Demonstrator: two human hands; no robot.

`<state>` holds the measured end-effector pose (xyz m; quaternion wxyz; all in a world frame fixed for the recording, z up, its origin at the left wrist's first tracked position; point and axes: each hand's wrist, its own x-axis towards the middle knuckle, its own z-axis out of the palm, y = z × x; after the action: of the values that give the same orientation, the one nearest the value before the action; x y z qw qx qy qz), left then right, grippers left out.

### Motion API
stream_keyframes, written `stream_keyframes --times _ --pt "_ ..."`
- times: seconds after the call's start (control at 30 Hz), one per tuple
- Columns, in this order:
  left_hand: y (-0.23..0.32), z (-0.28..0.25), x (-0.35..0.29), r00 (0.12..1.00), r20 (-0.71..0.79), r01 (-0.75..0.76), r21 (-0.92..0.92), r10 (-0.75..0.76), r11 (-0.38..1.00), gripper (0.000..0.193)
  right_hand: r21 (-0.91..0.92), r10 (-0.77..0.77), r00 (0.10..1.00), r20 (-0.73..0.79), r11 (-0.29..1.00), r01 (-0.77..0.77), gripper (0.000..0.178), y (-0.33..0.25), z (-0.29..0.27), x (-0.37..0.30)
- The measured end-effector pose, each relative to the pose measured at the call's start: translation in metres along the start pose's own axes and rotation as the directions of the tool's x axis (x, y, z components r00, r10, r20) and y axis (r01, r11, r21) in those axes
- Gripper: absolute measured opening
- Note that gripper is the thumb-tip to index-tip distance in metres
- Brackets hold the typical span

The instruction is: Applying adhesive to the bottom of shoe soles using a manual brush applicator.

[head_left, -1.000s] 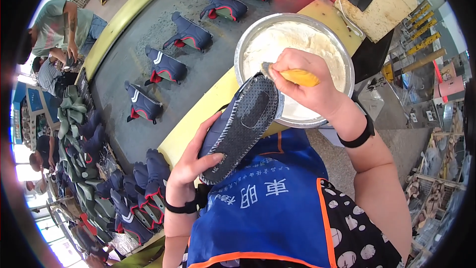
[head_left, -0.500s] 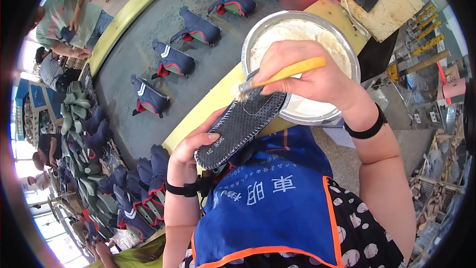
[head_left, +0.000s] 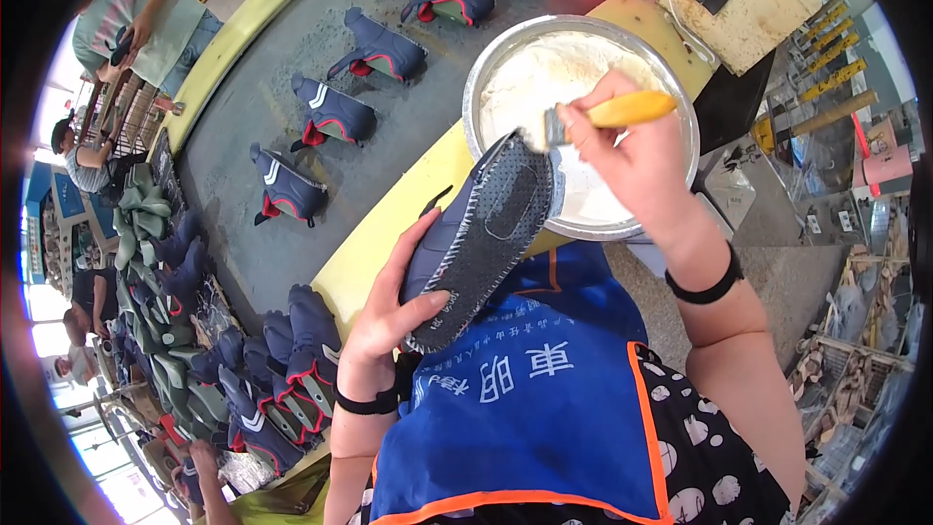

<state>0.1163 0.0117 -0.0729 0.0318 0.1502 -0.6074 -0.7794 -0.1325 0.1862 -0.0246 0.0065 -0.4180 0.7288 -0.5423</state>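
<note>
My left hand is closed round the heel end of a dark navy shoe upper, its black dotted sole side with white edge stitching facing up. In my right hand is a paintbrush with a yellow handle. Its pale bristles touch or nearly touch the toe edge of the upper. Just beyond the toe stands a round metal bowl holding a creamy white paste, partly hidden by my right hand.
Several navy uppers with red trim stand in a row on the grey conveyor belt, which has a yellow edge. More uppers and green soles are piled at the left. A co-worker stands across the belt.
The brush has moved from the upper's side edge to its toe tip, and my right hand has turned. The upper has tilted, showing more of its navy side.
</note>
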Motion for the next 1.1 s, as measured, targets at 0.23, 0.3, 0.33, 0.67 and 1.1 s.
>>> stream_keyframes --times 0.23,0.3,0.33,0.67,1.1 --pt "-0.008 0.005 -0.011 0.987 -0.156 -0.051 -0.021 0.047 0.998 0.092 0.155 0.154 0.983 -0.103 0.978 -0.137 0.025 -0.006 0.037 -0.069" --pt "-0.009 0.005 -0.011 0.987 -0.144 -0.066 0.018 0.068 0.998 0.092 0.167 0.123 0.98 -0.157 0.981 -0.096 0.023 -0.008 0.041 -0.08" --pt "-0.008 0.006 -0.011 0.987 -0.148 -0.057 0.009 0.058 0.998 0.092 0.14 0.126 0.98 -0.152 0.985 -0.104 0.023 -0.009 0.04 -0.083" --pt "-0.012 0.004 -0.018 0.977 -0.14 -0.134 0.189 0.162 0.973 0.09 0.13 0.184 0.982 -0.036 0.975 -0.178 0.023 -0.019 0.032 -0.066" --pt "0.015 -0.042 -0.01 0.892 -0.441 -0.15 -0.496 -0.1 0.855 0.063 0.029 -0.06 0.95 -0.307 0.997 0.072 0.005 0.055 -0.044 0.003"
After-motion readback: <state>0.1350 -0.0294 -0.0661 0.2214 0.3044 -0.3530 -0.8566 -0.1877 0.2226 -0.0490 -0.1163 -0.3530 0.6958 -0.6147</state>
